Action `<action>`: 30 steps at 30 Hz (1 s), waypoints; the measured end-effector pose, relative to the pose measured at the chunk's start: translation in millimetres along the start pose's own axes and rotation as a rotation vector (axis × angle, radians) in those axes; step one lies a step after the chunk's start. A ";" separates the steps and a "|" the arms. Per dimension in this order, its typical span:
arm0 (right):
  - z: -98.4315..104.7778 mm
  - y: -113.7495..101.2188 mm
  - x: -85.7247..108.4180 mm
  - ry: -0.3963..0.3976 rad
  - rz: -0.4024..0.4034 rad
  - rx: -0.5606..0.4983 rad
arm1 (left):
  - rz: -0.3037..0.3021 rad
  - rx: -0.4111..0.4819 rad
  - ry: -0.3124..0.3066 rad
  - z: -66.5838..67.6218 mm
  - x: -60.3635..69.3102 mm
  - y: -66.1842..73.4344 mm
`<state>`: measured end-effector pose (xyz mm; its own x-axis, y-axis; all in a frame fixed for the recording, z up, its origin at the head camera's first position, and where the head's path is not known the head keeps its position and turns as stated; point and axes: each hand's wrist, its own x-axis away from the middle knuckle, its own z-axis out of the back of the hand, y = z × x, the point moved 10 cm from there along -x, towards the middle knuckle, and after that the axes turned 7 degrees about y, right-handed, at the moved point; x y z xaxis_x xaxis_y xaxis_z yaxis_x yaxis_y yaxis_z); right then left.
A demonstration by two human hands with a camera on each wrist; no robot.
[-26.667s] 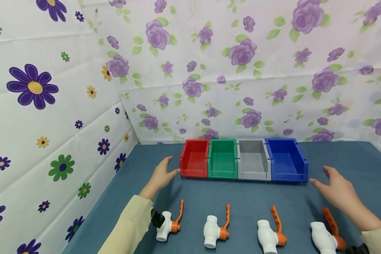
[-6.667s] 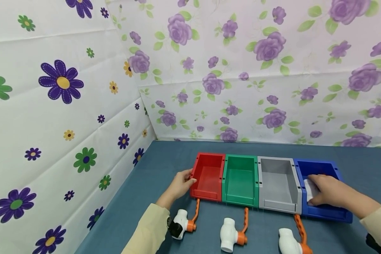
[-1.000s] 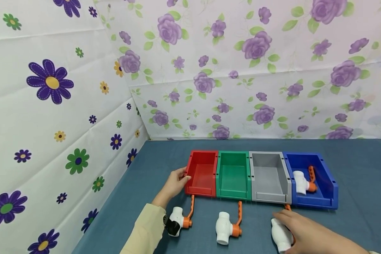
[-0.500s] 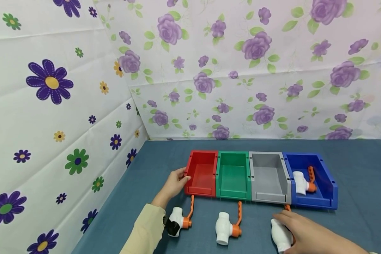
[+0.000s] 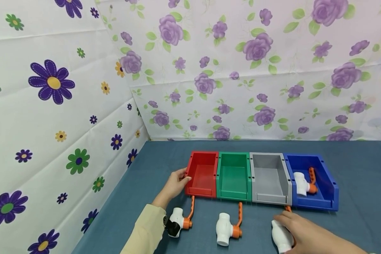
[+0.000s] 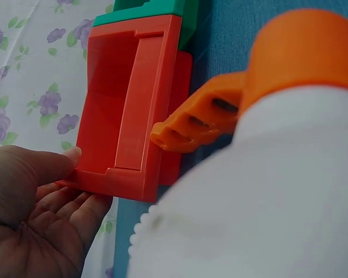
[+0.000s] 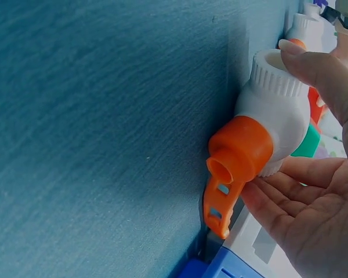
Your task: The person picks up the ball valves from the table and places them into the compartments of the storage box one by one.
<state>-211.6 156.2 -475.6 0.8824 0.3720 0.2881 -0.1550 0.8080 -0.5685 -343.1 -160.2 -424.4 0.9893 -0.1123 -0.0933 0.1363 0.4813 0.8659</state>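
Observation:
My left hand (image 5: 172,186) pinches the left wall of the red bin (image 5: 200,192), thumb inside and fingers outside, as the left wrist view also shows. Front right, my right hand (image 5: 314,234) holds a white ball valve (image 5: 280,237) low at the table. In the right wrist view its thumb is on one ribbed end and its fingers are at the other; the orange handle (image 7: 220,202) points toward the bins. A second ball valve (image 5: 301,184) lies inside the blue bin (image 5: 315,204). Two more valves stand on the table: one (image 5: 223,229) in the middle, another (image 5: 176,219) by my left wrist.
Between the red and blue bins sit a green bin (image 5: 234,195) and a grey bin (image 5: 271,198), all side by side in one row. The blue-grey table (image 5: 365,183) meets a flowered cloth wall (image 5: 184,113) behind and another (image 5: 92,176) at left.
Since the oldest frame, the rightmost valve has gone into the blue bin and my left hand has taken the red bin's edge. My right hand has moved from the blue bin to another valve.

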 end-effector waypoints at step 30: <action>-6.0 -6.4 9.0 -0.039 0.074 -0.014 | 0.002 0.022 -0.003 2.7 12.6 25.5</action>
<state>-200.0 151.6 -474.0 0.8507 0.4481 0.2748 -0.2126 0.7715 -0.5997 -327.3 -151.8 -402.2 0.9894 -0.1141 -0.0897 0.1328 0.4622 0.8768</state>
